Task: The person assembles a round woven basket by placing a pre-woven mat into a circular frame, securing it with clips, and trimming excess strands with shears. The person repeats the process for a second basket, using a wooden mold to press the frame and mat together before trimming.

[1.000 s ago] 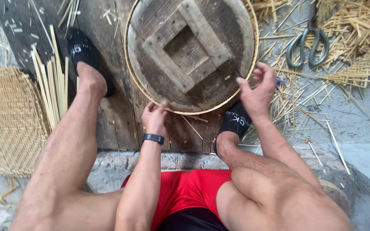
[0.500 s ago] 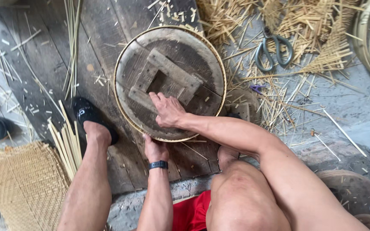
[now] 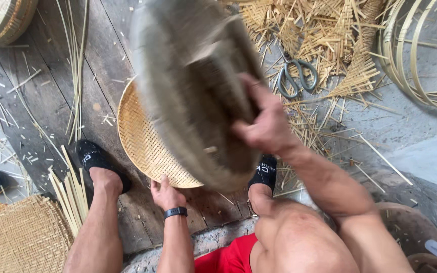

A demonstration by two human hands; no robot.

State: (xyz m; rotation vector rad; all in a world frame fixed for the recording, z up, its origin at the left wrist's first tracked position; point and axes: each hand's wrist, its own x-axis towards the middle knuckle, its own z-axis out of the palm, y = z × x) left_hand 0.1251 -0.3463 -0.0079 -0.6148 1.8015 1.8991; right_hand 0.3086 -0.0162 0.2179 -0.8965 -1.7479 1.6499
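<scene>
My right hand (image 3: 263, 126) grips the wooden cross-brace of a round grey wooden mould (image 3: 193, 86), which is lifted off the floor, tilted on edge and motion-blurred. Beneath it a round woven bamboo tray (image 3: 137, 136) lies flat on the dark floor planks. My left hand (image 3: 166, 193), with a black wristband, rests on the tray's near rim. My feet in black shoes sit at either side of the tray.
Scissors (image 3: 295, 77) lie among loose bamboo strips at upper right. Bamboo hoops (image 3: 421, 60) rest at far right. A woven mat (image 3: 21, 237) and a bundle of splints (image 3: 69, 189) lie at lower left. A woven basket (image 3: 1, 17) stands at top left.
The wooden mould lay flat over the tray with my right hand reaching onto it; now my right hand has lifted and tilted it up, uncovering the woven tray.
</scene>
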